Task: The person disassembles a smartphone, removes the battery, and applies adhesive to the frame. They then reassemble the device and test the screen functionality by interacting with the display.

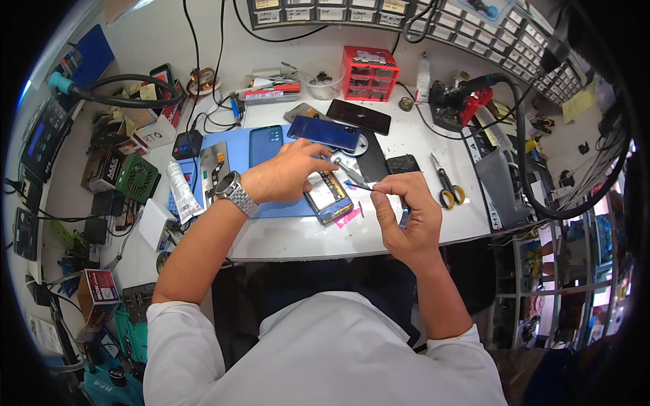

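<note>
My left hand, below a wrist with a steel watch, reaches over an opened phone with fingers bent and apart, seemingly touching it. My right hand pinches a thin dark tool that points toward that phone. A silver piece lies just beyond, and pink scraps show under the phone's near end. The blue mat bears a teal phone case. A blue phone and a black phone lie farther back.
Scissors and a dark phone sit rightward, near a tool stand and hanging hose. A red drawer cabinet stands behind. A white tube, small green fan and boxes crowd the left. The bench's front edge curves nearby.
</note>
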Demonstrator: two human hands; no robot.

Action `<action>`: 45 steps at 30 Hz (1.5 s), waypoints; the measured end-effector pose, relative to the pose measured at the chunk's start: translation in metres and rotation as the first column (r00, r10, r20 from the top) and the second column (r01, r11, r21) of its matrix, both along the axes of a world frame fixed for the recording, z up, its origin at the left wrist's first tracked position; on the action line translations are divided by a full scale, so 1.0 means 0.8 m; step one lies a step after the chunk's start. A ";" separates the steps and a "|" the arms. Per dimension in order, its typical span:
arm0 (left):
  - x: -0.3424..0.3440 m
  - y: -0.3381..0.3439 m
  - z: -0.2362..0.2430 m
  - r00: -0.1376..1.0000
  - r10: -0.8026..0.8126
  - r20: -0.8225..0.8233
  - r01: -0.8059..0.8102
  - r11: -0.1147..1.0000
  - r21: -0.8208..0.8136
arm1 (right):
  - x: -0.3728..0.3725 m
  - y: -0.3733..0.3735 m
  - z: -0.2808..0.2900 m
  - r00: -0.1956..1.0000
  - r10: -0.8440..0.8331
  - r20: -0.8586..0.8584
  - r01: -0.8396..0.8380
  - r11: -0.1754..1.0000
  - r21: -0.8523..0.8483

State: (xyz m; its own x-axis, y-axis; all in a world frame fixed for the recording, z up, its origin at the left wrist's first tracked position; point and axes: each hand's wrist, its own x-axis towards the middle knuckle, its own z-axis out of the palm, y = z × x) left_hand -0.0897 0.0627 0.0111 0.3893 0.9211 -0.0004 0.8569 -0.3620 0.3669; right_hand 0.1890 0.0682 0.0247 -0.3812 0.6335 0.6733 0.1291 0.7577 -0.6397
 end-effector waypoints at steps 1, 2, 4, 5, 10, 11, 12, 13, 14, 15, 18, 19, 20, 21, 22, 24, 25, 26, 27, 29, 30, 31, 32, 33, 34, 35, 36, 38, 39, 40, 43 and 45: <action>-0.002 0.008 0.001 0.998 -0.033 -0.045 0.031 0.999 -0.037 | 0.004 0.004 0.001 1.000 0.008 -0.027 -0.008 1.000 -0.012; -0.002 0.014 0.003 0.993 -0.071 -0.090 0.064 0.995 -0.080 | 0.011 0.005 0.002 1.000 -0.003 -0.028 0.002 0.999 -0.047; 0.000 0.026 0.010 0.977 -0.142 -0.156 0.129 0.987 -0.093 | 0.023 0.005 0.006 0.999 -0.018 -0.031 0.015 0.993 -0.116; 0.001 0.028 0.012 0.970 -0.158 -0.183 0.143 0.985 -0.093 | 0.029 0.006 0.008 0.999 -0.014 -0.030 0.010 0.991 -0.135; 0.009 0.054 0.028 0.936 -0.236 -0.262 0.202 0.967 -0.153 | 0.044 0.006 0.010 0.994 -0.020 -0.108 -0.007 0.969 -0.248; 0.011 0.055 0.039 0.934 -0.235 -0.267 0.204 0.969 -0.140 | 0.046 0.006 0.010 0.992 -0.023 -0.122 -0.009 0.967 -0.256; 0.012 0.059 0.044 0.944 -0.223 -0.245 0.181 0.967 -0.181 | 0.049 0.005 0.011 0.993 -0.034 -0.117 0.003 0.965 -0.260; 0.012 0.064 0.050 0.952 -0.209 -0.223 0.159 0.962 -0.222 | 0.053 0.005 0.013 0.993 -0.046 -0.112 0.014 0.964 -0.265; 0.010 0.064 0.054 0.960 -0.190 -0.205 0.132 0.955 -0.265 | 0.055 0.004 0.014 0.992 -0.053 -0.111 0.021 0.962 -0.272; 0.007 0.065 0.053 0.965 -0.184 -0.188 0.129 0.954 -0.269 | 0.058 0.004 0.014 0.992 -0.058 -0.115 0.025 0.962 -0.271; 0.004 0.069 0.061 0.974 -0.175 -0.146 0.111 0.924 -0.366 | 0.064 0.006 0.018 0.990 -0.071 -0.124 0.036 0.964 -0.264; 0.002 0.070 0.064 0.978 -0.156 -0.141 0.100 0.935 -0.340 | 0.066 0.007 0.021 0.990 -0.071 -0.123 0.037 0.965 -0.259; -0.001 0.069 0.064 0.981 -0.138 -0.136 0.088 0.943 -0.320 | 0.066 0.006 0.022 0.990 -0.072 -0.123 0.038 0.965 -0.261; -0.004 0.067 0.064 0.984 -0.120 -0.131 0.075 0.951 -0.300 | 0.066 0.006 0.024 0.989 -0.062 -0.133 0.027 0.968 -0.249; -0.007 0.068 0.063 0.997 -0.080 0.014 0.081 0.954 -0.290 | 0.066 0.008 0.027 0.988 -0.052 -0.143 0.017 0.971 -0.237; -0.007 0.067 0.064 0.956 0.002 0.294 0.084 0.957 -0.278 | 0.062 0.010 0.030 0.989 -0.031 -0.143 -0.002 0.975 -0.222; -0.006 0.065 0.066 0.895 0.165 0.414 0.023 0.911 -0.413 | 0.060 0.013 0.034 0.991 -0.017 -0.130 -0.011 0.977 -0.214; 0.003 0.061 0.084 0.870 0.286 0.402 -0.049 0.860 -0.508 | 0.058 0.016 0.037 0.993 -0.007 -0.121 -0.018 0.979 -0.203; 0.005 0.058 0.086 0.842 0.316 0.437 -0.079 0.874 -0.479 | 0.054 0.019 0.039 0.991 0.025 -0.134 -0.056 0.972 -0.230; 0.009 0.045 0.099 0.751 0.428 0.503 -0.118 0.836 -0.536 | 0.040 0.026 0.036 0.990 0.041 -0.136 -0.074 0.966 -0.247; 0.017 0.036 0.116 0.682 0.511 0.522 -0.113 0.780 -0.616 | 0.036 0.030 0.035 0.990 0.048 -0.132 -0.080 0.964 -0.254; 0.021 0.031 0.126 0.608 0.594 0.528 -0.101 0.716 -0.690 | 0.033 0.033 0.036 0.988 0.084 -0.133 -0.122 0.943 -0.310; 0.019 0.030 0.126 0.584 0.587 0.561 -0.047 0.714 -0.699 | 0.028 0.036 0.035 0.987 0.086 -0.138 -0.123 0.951 -0.283; 0.013 0.030 0.124 0.559 0.581 0.592 0.008 0.710 -0.704 | 0.020 0.039 0.031 0.986 0.089 -0.142 -0.123 0.959 -0.255; 0.009 0.029 0.125 0.531 0.577 0.621 0.061 0.704 -0.707 | 0.014 0.042 0.030 0.985 0.091 -0.146 -0.123 0.966 -0.228; 0.010 0.026 0.127 0.505 0.582 0.638 0.072 0.708 -0.703 | 0.014 0.044 0.038 0.992 0.109 -0.062 -0.121 0.964 -0.237; 0.014 0.022 0.131 0.503 0.581 0.640 0.063 0.713 -0.698 | 0.009 0.047 0.039 0.990 0.125 -0.059 -0.136 0.958 -0.251; 0.020 0.016 0.140 0.498 0.577 0.647 0.048 0.727 -0.685 | 0.002 0.053 0.042 0.986 0.157 -0.051 -0.165 0.947 -0.276; 0.020 0.016 0.141 0.507 0.580 0.638 0.035 0.725 -0.688 | -0.002 0.059 0.038 0.980 0.187 -0.067 -0.198 0.937 -0.288; 0.018 0.016 0.142 0.516 0.583 0.628 0.022 0.724 -0.690 | -0.004 0.062 0.038 0.982 0.182 -0.049 -0.188 0.944 -0.270; 0.018 0.013 0.144 0.515 0.596 0.617 0.002 0.719 -0.695 | -0.008 0.067 0.038 0.984 0.181 -0.008 -0.177 0.951 -0.254; 0.021 0.009 0.147 0.519 0.601 0.608 -0.013 0.717 -0.697 | -0.008 0.069 0.039 0.981 0.196 -0.001 -0.188 0.939 -0.289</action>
State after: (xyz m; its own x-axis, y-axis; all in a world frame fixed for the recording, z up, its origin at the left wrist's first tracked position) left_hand -0.0726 0.0701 0.1287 0.1906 0.8939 -0.4056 0.1357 0.3853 0.9128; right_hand 0.1826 0.1231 0.0562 -0.5306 0.7110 0.4615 0.0201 0.5549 -0.8317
